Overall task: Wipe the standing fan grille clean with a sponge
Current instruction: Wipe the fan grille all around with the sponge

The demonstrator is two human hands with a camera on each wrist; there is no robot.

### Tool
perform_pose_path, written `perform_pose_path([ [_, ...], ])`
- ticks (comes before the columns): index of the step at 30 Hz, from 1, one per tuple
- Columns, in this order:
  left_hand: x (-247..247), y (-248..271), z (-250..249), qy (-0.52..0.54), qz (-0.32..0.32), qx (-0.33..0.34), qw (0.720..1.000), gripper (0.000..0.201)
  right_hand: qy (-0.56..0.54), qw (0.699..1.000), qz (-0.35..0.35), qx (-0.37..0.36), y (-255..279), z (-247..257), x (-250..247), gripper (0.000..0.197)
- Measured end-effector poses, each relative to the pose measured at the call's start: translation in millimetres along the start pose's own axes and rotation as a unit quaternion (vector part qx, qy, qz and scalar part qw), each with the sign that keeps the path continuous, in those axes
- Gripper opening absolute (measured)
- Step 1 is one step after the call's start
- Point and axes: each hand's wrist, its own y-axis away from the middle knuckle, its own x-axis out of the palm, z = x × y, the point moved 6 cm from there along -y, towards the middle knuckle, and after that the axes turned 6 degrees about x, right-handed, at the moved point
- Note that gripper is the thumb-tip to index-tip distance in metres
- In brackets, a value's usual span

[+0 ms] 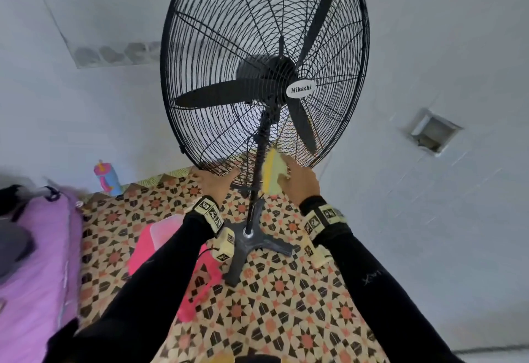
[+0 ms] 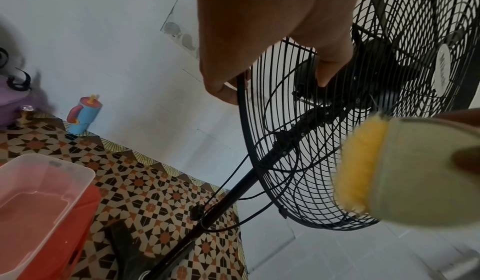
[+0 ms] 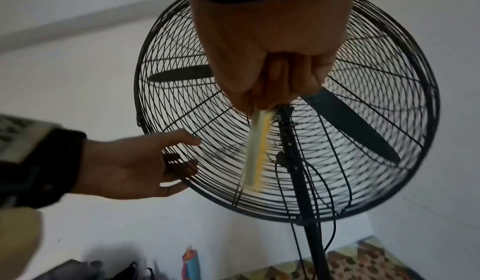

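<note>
A black standing fan with a round wire grille (image 1: 217, 56) stands before a white wall. My left hand (image 1: 212, 177) grips the grille's bottom rim; in the right wrist view the left hand's fingers (image 3: 179, 161) curl through the wires. My right hand (image 1: 296, 175) grips a yellow and pale green sponge (image 1: 273, 173) and holds it against the lower grille, just right of the fan's pole. In the right wrist view the sponge (image 3: 255, 151) shows edge-on and blurred. It looms large and close in the left wrist view, sponge (image 2: 389, 167), beside the grille (image 2: 293, 173).
The fan's black cross base (image 1: 252, 245) stands on a patterned floor mat (image 1: 286, 305). A clear tub on a pink bin (image 2: 39, 192) sits to the left. A blue and pink cup (image 1: 106, 176) stands by the wall. Purple bedding (image 1: 34, 262) lies far left.
</note>
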Motion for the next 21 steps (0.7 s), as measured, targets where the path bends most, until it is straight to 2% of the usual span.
perform_pose_path([
  [2,1.9,-0.9,1.0,0.009,0.011,0.008,1.000,0.144,0.000,1.000,-0.001,-0.001,3.2,-6.3,-0.1,0.054],
  [6,1.2,3.4,1.2,0.066,0.016,0.029,0.997,0.156,-0.047,0.993,-0.109,0.015,-8.4,-9.5,-12.2,0.060],
  [8,0.6,6.0,-0.1,0.079,0.023,0.037,0.996,0.142,-0.024,0.995,-0.094,0.011,-1.9,-7.4,7.6,0.064],
  [12,-1.2,14.9,-3.8,0.076,0.033,0.031,0.996,0.129,0.053,0.999,0.008,-0.011,31.6,-14.2,44.8,0.066],
  [13,-2.5,17.6,-6.2,0.065,0.021,0.040,0.997,0.117,0.046,0.999,0.004,-0.007,32.2,-16.1,40.3,0.063],
  [15,-4.7,28.4,-12.6,0.051,0.004,0.049,0.997,0.096,0.004,0.999,-0.046,0.010,27.0,-18.2,24.4,0.060],
  [16,-6.1,42.7,-23.0,0.049,0.008,0.049,0.998,0.096,-0.030,0.996,-0.080,0.026,24.4,-17.1,13.6,0.061],
  [18,0.7,29.5,-12.1,0.048,-0.003,0.056,0.997,0.109,-0.056,0.991,-0.114,0.051,21.8,-18.3,11.0,0.062],
  [21,1.8,29.7,-11.5,0.081,0.003,0.057,0.995,0.133,-0.027,0.999,-0.032,0.020,35.8,-15.2,42.1,0.065],
])
